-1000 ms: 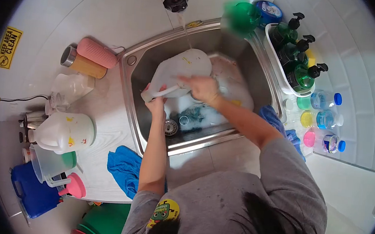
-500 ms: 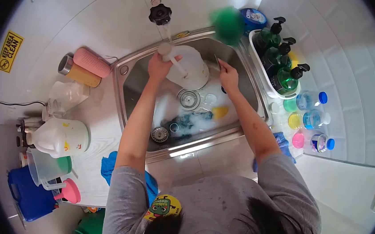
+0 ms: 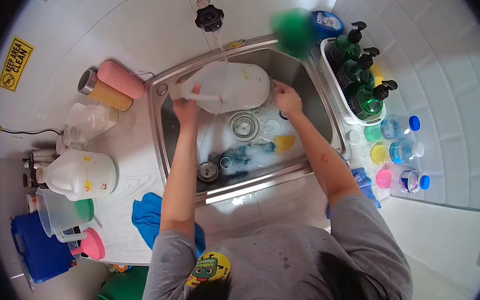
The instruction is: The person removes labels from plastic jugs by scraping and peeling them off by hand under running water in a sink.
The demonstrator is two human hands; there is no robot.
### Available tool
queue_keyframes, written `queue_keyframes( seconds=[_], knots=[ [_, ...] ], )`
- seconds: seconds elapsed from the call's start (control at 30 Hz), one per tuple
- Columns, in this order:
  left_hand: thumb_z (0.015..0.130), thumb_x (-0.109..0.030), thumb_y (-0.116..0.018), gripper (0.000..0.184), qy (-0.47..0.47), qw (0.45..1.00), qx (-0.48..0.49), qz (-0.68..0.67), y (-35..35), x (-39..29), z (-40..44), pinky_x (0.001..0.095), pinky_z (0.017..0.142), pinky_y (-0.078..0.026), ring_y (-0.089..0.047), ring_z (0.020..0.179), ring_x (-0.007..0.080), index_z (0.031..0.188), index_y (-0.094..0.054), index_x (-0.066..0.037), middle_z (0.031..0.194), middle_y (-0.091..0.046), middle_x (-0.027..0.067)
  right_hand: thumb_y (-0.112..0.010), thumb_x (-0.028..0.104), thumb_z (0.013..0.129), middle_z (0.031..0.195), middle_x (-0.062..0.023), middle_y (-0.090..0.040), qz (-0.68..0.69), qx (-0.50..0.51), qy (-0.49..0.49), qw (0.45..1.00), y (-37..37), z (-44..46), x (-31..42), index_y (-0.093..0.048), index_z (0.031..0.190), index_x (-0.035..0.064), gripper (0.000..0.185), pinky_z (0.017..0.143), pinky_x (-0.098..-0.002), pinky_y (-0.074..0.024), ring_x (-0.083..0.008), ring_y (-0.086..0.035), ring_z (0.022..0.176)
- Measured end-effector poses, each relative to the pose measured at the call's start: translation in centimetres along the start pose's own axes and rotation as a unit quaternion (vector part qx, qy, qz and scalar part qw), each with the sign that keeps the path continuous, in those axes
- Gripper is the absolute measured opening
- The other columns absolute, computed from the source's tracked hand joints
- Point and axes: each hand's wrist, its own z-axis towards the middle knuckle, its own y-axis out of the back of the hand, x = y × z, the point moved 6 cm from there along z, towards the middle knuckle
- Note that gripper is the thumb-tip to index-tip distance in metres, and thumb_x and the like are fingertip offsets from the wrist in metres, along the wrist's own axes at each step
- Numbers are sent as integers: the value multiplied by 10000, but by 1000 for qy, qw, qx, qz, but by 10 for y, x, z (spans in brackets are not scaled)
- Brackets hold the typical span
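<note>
A white translucent jug (image 3: 240, 86) lies on its side over the sink (image 3: 160, 137), beneath the running tap (image 3: 210, 18). My left hand (image 3: 186, 102) is wrapped round its neck and handle end. At the jug's base, on the right, my right hand (image 3: 287, 100) is closed with its fingers against the edge; whether it grips the base or something small is hidden. Below the jug, suds surround a round metal strainer (image 3: 244, 126), a yellow sponge (image 3: 283, 143), a dark cloth (image 3: 242, 156) and a second strainer (image 3: 208, 171).
Another white jug (image 3: 83, 175), a pink funnel (image 3: 92, 244) and a blue cloth (image 3: 147, 216) lie left of the sink. On the right stand a white tray (image 3: 333, 81) of green pump bottles and several small plastic bottles (image 3: 402, 151). A blurred green object (image 3: 294, 33) hangs behind.
The jug has turned from tilted to lying crosswise under the tap. My right hand has moved off the handle area to the jug's base end, and my left hand holds the neck end.
</note>
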Motion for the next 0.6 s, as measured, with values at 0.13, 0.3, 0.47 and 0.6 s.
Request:
queue_keyframes(
  seconds=[0.13,0.3,0.47,0.6],
  knots=[
    [705,-176,-736,539,27,990,-53,-125,16,31,-40,267,829,-429,-530,969,177,1168,-493,-47,1148,-526,113,-478,247,800,747,-88,-640,-117,10,139,983,-26,-33,57,-600,1102,273,327,489,-371,-441,-272,-576,571],
    [713,-137,-723,521,132,969,-42,-203,33,54,-69,293,863,-416,-511,1008,205,1165,-477,-57,1175,-502,123,-489,224,783,681,-85,-625,-82,-40,258,962,-58,-47,67,-603,1095,288,339,445,-373,-422,-268,-556,510],
    [700,-123,-729,550,114,988,62,-84,39,45,-64,329,889,-412,-484,1065,237,1170,-452,-48,1209,-477,142,-486,196,777,691,-88,-627,-134,-25,232,963,-52,-14,46,-596,1105,287,358,456,-375,-427,-275,-561,524],
    [670,-97,-742,574,-17,994,111,10,42,33,-59,350,910,-395,-475,1084,261,1164,-454,-50,1248,-454,159,-479,176,777,725,-86,-634,-184,15,250,950,-44,-15,42,-589,1116,285,372,485,-378,-436,-276,-571,555]
  ],
)
